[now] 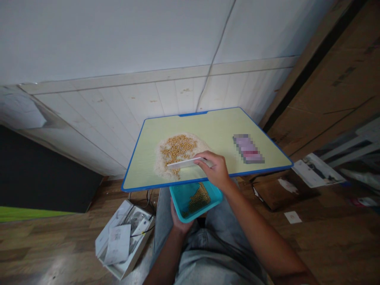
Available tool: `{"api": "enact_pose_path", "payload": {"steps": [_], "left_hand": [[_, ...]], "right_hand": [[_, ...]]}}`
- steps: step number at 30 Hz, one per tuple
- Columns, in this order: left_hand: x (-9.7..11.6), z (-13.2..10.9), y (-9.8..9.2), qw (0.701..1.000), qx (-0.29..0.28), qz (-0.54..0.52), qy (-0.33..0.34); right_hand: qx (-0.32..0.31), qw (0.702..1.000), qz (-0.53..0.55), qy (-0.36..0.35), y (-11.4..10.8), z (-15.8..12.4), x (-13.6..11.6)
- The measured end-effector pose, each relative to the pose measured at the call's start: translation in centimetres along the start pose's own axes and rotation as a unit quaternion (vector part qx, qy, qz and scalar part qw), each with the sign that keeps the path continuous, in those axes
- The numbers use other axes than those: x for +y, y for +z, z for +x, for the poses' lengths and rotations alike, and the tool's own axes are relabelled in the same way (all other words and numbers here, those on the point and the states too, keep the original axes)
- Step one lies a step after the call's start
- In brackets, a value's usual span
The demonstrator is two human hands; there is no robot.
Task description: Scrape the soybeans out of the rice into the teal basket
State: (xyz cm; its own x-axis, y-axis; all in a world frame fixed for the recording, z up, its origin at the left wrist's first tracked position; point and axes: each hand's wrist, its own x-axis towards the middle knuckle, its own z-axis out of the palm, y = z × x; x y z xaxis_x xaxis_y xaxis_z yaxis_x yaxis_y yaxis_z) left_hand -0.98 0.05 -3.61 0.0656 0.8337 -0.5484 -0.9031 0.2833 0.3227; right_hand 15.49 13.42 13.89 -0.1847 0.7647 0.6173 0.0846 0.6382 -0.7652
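My right hand (214,168) pinches a thin white card (184,162), which is tilted on edge at the near side of a pile on the low table (218,130). Round golden beans, like soybeans (178,144), make up the middle of that pile, and pale grains like rice (160,162) lie around them. Below the table's front edge, my left hand (179,221) grips a teal plastic container (179,204) from its near left side. More golden beans rest inside it, mostly toward the right. The container's far rim is partly hidden under the table edge, and most left fingers are out of sight.
A blurred-out phone-like object (248,149) lies on the table's right. A white box (127,237) with cables and papers is on the floor at left. Large cardboard (332,79) leans at right, near a brown box (282,190). A panelled wall (133,99) stands behind.
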Motion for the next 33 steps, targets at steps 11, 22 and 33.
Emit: {"api": "enact_pose_path", "payload": {"steps": [11,22,33], "left_hand": [[0.2,-0.3,0.5,1.000,-0.010,0.002,-0.002],[0.0,-0.7,1.2,1.000,0.005,0.006,0.015],[0.1,-0.4,0.6,1.000,0.000,0.015,0.005]], "right_hand": [[0.038,0.999,0.004,0.025,-0.5,-0.4,-0.1],[0.046,0.998,0.016,0.031,-1.9,-1.1,0.2],[0.012,0.998,0.032,0.061,-1.3,-1.4,-0.1]]}}
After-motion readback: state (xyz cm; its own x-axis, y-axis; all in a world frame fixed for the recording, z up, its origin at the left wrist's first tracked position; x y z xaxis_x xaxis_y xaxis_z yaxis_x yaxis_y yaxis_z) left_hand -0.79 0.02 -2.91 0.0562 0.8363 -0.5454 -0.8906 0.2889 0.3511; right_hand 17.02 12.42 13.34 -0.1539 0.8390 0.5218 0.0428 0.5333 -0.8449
